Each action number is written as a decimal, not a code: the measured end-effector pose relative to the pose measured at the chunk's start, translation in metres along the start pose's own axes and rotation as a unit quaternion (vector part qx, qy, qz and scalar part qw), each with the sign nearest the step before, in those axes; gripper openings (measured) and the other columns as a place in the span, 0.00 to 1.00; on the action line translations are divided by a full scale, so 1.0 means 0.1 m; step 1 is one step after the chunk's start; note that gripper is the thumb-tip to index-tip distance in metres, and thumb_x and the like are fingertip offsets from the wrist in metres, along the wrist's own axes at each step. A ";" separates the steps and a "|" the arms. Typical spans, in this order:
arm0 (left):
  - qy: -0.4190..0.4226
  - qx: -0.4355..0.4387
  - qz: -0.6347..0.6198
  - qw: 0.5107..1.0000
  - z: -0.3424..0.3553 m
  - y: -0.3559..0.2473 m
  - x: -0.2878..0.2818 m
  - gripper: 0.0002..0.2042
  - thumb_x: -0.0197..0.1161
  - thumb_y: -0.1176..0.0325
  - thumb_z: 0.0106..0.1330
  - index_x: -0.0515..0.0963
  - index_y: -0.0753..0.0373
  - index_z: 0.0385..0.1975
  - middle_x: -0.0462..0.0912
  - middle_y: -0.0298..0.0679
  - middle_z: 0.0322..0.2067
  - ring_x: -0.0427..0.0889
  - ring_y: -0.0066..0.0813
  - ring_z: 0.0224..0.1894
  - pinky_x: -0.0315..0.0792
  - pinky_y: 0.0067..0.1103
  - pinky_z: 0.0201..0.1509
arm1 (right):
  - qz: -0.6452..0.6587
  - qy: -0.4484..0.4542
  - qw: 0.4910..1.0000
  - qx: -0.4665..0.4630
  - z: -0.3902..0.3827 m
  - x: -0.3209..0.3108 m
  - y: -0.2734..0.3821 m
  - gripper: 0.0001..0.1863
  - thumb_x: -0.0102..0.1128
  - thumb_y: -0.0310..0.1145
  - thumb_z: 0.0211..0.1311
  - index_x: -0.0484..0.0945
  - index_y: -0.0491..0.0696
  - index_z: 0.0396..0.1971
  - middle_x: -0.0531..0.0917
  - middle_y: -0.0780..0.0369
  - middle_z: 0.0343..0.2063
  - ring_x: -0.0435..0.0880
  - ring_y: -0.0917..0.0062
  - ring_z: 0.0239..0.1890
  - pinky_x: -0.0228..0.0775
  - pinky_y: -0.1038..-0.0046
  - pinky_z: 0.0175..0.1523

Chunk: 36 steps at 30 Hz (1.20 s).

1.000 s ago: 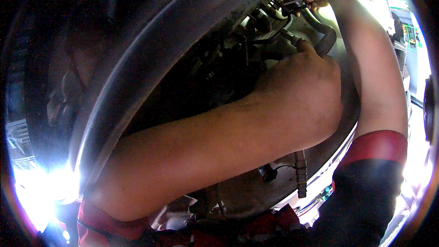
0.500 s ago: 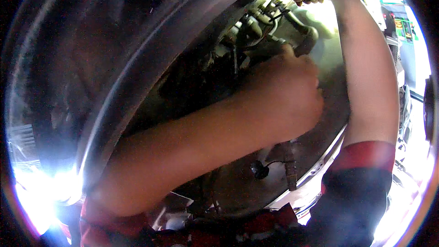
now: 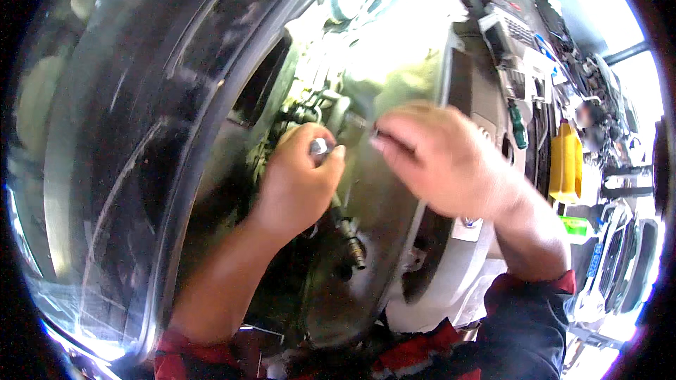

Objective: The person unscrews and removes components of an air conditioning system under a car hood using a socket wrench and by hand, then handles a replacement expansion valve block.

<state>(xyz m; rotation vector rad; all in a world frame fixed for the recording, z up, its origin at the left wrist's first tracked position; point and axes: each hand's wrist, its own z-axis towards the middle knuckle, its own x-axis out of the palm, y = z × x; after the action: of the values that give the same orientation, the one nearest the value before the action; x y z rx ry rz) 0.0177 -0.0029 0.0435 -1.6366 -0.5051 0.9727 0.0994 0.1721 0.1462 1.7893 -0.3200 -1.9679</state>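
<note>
My left hand [image 3: 299, 183] is closed around a small silver round-ended piece [image 3: 320, 148] at the middle of the view; the rest of it is hidden in the fist. To its right, my right hand [image 3: 443, 158] is closed in a pinch, the fingertips facing the left hand. Something small and light shows at these fingertips, too blurred to name. Both hands are over a vehicle's open bay, above a smooth brownish inner panel [image 3: 380, 225]. Below the left hand, a dark slim piece with a ribbed metal end [image 3: 355, 248] slants downward.
A large dark glossy body panel [image 3: 141, 119] curves along the left. Pipes and hoses [image 3: 327, 102] lie in the brightly lit bay beyond the hands. At right are a green-handled tool [image 3: 518, 127], a yellow jug [image 3: 565, 162], a bright green item [image 3: 574, 225] and a cluttered bench.
My view has shifted back, showing more of the workshop. The right hand has come down from the far top towards the left hand. The silver piece now shows in the left fist.
</note>
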 end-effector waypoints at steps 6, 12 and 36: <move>0.008 -0.015 -0.230 0.973 -0.18 -0.34 -0.12 0.06 0.65 0.79 0.62 0.78 0.65 0.36 0.78 0.29 0.31 0.73 0.11 0.31 0.68 0.13 0.35 | 0.031 -0.112 0.993 0.000 -0.37 0.07 0.06 0.09 0.61 0.29 0.62 0.70 0.44 0.28 0.74 0.53 0.23 0.78 0.52 0.27 0.72 0.55 0.31; 0.090 0.164 -0.193 0.963 -0.17 -0.29 -0.12 0.08 0.65 0.84 0.60 0.78 0.67 0.37 0.81 0.38 0.39 0.77 0.20 0.40 0.71 0.17 0.44 | 0.035 -0.121 0.992 0.001 -0.37 0.20 0.07 0.10 0.62 0.31 0.60 0.70 0.45 0.29 0.75 0.55 0.23 0.80 0.54 0.24 0.74 0.57 0.28; 0.161 0.200 -0.124 0.959 -0.19 -0.23 -0.14 0.32 0.60 0.87 0.54 0.67 0.72 0.65 0.79 0.52 0.58 0.82 0.28 0.55 0.74 0.18 0.55 | -0.081 -0.223 0.969 -0.074 -0.38 0.45 0.03 0.11 0.66 0.32 0.59 0.72 0.46 0.30 0.70 0.62 0.21 0.77 0.69 0.18 0.71 0.68 0.21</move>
<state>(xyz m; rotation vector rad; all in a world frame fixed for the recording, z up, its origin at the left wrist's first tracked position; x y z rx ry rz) 0.0288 -0.0178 0.0706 -1.2941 -0.2605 0.5620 0.1354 0.1528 0.1037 1.3012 -0.1642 -2.4349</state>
